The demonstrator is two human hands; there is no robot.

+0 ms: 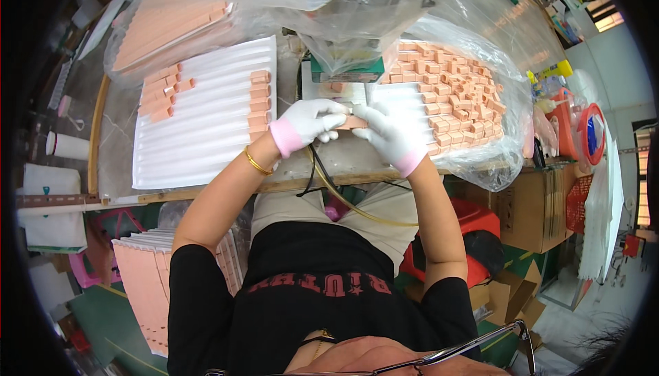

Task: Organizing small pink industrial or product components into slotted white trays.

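Note:
Both my hands wear white gloves with pink cuffs and meet over the table's front edge. A small peach-coloured piece (353,122) is pinched between them; its exact kind is hard to make out. My left hand (307,123) closes on its left end, and my right hand (392,131) grips its right end. To the left lies a white ridged tray (206,139), with a column of several peach blocks (259,105) along its right side and a cluster of more blocks (162,93) at its upper left. Right of my hands, many loose peach blocks (456,101) cover another white ridged sheet (405,98).
Beyond my hands stands a green-topped device (347,72) under draped clear plastic (364,5). A stack of peach sheets (168,29) sits at the back left. A yellowish hose (343,201) hangs off the front edge. Cardboard boxes (532,208) stand at the right.

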